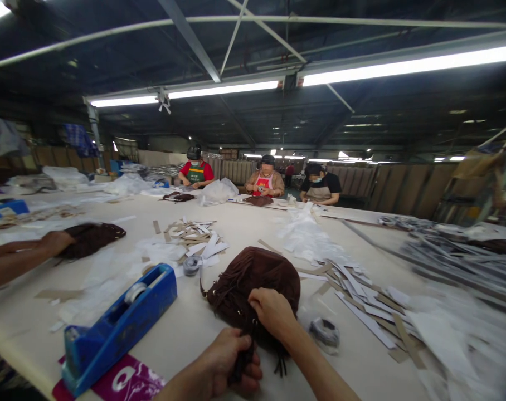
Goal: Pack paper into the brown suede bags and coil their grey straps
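A dark brown fringed bag (273, 267) lies on its side on the pale table in front of me, with metal eyelets along its gathered edge. My left hand (232, 362) is closed around a bunch of dark brown cord or fringe at the bag's near end. Just above it, my right hand (273, 312) pinches the bag near the eyelets, its fingertips partly hidden. Close by on the right sits a roll of grey strip (325, 334). To the left stands a blue tape dispenser (123, 323), resting partly on a purple printed sheet (130, 381).
Paper strips (365, 301) and clear plastic bags (309, 234) spread on the right; another strip pile (194, 236) lies beyond the bag. At left, another person's hand (56, 245) holds a brown bag (94, 239). Several people work across the table (232, 223).
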The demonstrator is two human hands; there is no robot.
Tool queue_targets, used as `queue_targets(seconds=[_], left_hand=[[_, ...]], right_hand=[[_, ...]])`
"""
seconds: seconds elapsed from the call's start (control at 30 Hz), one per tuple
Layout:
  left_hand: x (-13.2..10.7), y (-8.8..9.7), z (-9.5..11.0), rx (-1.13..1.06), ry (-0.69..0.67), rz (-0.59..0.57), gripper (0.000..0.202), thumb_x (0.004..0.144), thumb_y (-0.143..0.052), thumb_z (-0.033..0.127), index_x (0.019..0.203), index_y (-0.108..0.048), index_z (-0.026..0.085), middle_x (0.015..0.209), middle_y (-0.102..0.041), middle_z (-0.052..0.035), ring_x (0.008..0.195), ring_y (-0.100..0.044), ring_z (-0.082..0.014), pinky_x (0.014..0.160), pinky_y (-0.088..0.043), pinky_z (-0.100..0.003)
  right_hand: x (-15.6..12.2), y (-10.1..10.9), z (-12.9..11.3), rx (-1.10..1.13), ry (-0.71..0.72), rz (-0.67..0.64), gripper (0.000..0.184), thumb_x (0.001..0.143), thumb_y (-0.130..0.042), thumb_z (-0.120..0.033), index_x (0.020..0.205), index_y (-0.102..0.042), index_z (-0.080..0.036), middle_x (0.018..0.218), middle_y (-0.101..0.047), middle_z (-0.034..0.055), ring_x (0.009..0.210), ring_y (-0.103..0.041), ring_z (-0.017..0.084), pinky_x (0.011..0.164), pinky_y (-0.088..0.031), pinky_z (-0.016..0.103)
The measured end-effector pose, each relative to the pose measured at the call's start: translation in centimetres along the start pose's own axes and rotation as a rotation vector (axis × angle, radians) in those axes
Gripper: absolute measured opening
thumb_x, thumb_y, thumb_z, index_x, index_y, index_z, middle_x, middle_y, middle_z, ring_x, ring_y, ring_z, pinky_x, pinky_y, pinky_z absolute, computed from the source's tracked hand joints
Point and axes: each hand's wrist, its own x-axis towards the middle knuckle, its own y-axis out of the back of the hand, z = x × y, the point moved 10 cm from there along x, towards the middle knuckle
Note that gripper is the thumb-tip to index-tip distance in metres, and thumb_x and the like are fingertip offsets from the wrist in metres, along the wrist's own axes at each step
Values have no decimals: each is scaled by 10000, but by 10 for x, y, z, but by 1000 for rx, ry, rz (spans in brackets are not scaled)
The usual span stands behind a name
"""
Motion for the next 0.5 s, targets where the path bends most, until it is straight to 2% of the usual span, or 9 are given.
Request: queue_targets(seconds=[0.1, 0.27, 0.33, 0.43, 0.5], left_hand=[[0, -2, -1, -67, 28, -57, 260, 933, -274, 182, 812, -500, 139, 600, -588, -51, 427, -555, -129, 384, -465, -222], [2, -6, 0, -95, 43, -152, 238, 897, -333, 178, 826, -551, 115, 605, -609, -63, 436, -575, -138, 408, -471, -221], [3, -6, -1, -96, 53, -161, 205, 878, -387, 197, 831, -566, 111, 610, -615, -55, 445, -579, -133, 425, -478, -220], [4, -5, 0, -103, 41, -175, 153, 828, -512, 253, 819, -574, 113, 624, -625, -46, 458, -581, -128, 435, -474, -218], [2, -6, 0, -106, 33, -193, 167, 804, -559, 282, 801, -571, 115, 623, -624, -41, 457, -576, -124, 435, -465, -216]], right_hand=[[-15, 3, 1, 5, 50, -33, 217, 849, -445, -150, 868, -650, -216, 900, -676, 48, 870, -617, 204, 749, -400, 296], [-52, 4, -2, 32, 168, -70, 272, 750, -512, -126, 987, -598, -228, 1042, -629, 33, 1025, -540, 210, 989, -319, 372], [-60, 0, 0, 25, 151, -70, 324, 724, -537, -132, 1035, -579, -214, 1124, -605, 54, 1080, -506, 229, 1003, -313, 387], [-63, -6, 4, -10, 112, -37, 291, 747, -529, -144, 1030, -578, -191, 1157, -597, 83, 1079, -499, 249, 972, -345, 393], [-63, -9, 1, -3, 136, -21, 296, 763, -525, -143, 1050, -570, -199, 1204, -583, 86, 1110, -490, 252, 1001, -323, 404]])
